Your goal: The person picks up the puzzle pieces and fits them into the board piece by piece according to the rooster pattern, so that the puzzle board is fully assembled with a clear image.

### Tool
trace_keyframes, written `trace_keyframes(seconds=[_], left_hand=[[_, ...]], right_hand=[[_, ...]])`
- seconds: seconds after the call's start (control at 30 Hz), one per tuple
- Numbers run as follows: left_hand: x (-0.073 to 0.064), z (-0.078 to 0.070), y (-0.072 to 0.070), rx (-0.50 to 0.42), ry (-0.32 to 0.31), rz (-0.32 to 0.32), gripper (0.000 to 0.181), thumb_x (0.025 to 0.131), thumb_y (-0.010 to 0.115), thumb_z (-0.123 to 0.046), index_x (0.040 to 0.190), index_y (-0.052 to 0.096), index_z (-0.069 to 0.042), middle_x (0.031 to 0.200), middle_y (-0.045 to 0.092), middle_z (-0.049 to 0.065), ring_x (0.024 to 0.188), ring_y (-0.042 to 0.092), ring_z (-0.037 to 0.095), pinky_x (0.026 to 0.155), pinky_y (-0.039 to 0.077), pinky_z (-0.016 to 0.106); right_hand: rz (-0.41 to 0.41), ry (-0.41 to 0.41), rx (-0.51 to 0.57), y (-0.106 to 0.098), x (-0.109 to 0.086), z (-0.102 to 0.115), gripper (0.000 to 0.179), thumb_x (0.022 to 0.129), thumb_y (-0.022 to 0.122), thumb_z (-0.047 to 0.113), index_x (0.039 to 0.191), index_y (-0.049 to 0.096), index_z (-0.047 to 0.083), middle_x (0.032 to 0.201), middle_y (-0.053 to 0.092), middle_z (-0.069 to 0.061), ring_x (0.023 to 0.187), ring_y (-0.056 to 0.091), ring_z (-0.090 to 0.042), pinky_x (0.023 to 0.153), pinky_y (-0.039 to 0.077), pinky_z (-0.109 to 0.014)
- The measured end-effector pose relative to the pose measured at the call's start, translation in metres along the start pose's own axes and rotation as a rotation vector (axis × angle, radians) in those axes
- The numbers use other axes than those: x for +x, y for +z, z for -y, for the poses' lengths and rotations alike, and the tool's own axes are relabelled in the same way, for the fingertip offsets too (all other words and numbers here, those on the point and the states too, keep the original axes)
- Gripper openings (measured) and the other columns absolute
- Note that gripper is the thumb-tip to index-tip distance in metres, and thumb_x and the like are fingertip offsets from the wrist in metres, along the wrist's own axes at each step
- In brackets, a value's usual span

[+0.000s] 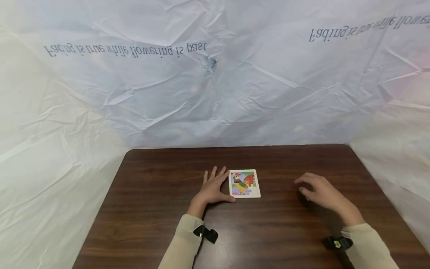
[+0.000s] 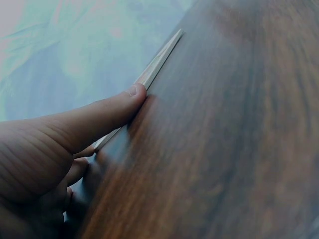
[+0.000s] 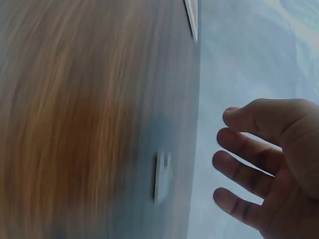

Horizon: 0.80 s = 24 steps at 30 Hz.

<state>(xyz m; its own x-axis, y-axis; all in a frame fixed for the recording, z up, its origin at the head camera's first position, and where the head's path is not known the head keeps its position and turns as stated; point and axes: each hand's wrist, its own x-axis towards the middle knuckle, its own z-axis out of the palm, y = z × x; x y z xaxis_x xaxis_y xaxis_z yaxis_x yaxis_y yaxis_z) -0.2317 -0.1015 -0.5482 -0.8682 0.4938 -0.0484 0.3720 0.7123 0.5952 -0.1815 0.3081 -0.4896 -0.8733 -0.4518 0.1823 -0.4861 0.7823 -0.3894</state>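
A small square jigsaw puzzle [image 1: 240,185] with a rooster picture and a white frame lies flat on the table. Its lower right corner shows plain white. My left hand [image 1: 213,188] is spread at its left side, fingers straight, the thumb against the near edge; in the left wrist view the thumb [image 2: 117,107] presses on the puzzle's thin edge. Well to the right, my right hand [image 1: 319,190] hovers with loosely bent fingers and nothing between them. A small flat piece [image 3: 162,177] lies on the table close to that hand in the right wrist view, mostly hidden under it from above.
The dark wooden table [image 1: 151,179] has rounded far corners. Behind it and at both sides hangs a creased pale sheet [image 1: 215,97] with printed lettering. Each wrist wears a black strap [image 1: 205,233].
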Motion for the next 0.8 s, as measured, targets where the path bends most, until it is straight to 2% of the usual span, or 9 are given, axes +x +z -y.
trace_keyframes(seconds=[0.2,0.4,0.57,0.8], left_hand=[[-0.001,0.001,0.000,0.002,-0.001,-0.004,0.115,0.081,0.088,-0.056,0.170,0.026,-0.019,0.177,0.013,0.002,0.163,-0.006,0.034,0.126,-0.011,0.063],[-0.002,0.001,0.001,0.004,-0.007,-0.009,0.115,0.081,0.089,-0.057,0.170,0.026,-0.018,0.177,0.014,0.003,0.163,-0.006,0.034,0.126,-0.011,0.063],[-0.002,0.001,0.001,0.006,0.000,-0.012,0.115,0.081,0.088,-0.057,0.170,0.026,-0.018,0.177,0.014,0.003,0.163,-0.005,0.035,0.126,-0.010,0.064],[0.000,0.000,0.002,0.007,0.001,-0.008,0.113,0.082,0.088,-0.058,0.170,0.027,-0.021,0.177,0.012,0.001,0.163,-0.006,0.033,0.126,-0.012,0.063]], right_hand=[[0.094,0.068,-0.011,-0.004,-0.016,-0.017,0.028,0.090,0.079,-0.002,0.117,0.075,0.001,0.119,0.071,-0.019,0.110,0.067,-0.044,0.085,0.058,-0.058],[0.111,0.065,-0.017,0.002,-0.020,-0.023,0.019,0.090,0.079,-0.002,0.108,0.078,0.003,0.117,0.072,-0.016,0.105,0.070,-0.039,0.081,0.060,-0.051],[0.120,0.056,-0.009,0.001,-0.021,-0.022,0.020,0.088,0.081,-0.001,0.108,0.079,0.000,0.117,0.071,-0.018,0.103,0.070,-0.040,0.079,0.060,-0.049],[0.099,0.090,-0.007,0.003,-0.024,-0.022,0.021,0.087,0.083,0.000,0.107,0.078,0.003,0.113,0.072,-0.011,0.097,0.070,-0.031,0.076,0.060,-0.043]])
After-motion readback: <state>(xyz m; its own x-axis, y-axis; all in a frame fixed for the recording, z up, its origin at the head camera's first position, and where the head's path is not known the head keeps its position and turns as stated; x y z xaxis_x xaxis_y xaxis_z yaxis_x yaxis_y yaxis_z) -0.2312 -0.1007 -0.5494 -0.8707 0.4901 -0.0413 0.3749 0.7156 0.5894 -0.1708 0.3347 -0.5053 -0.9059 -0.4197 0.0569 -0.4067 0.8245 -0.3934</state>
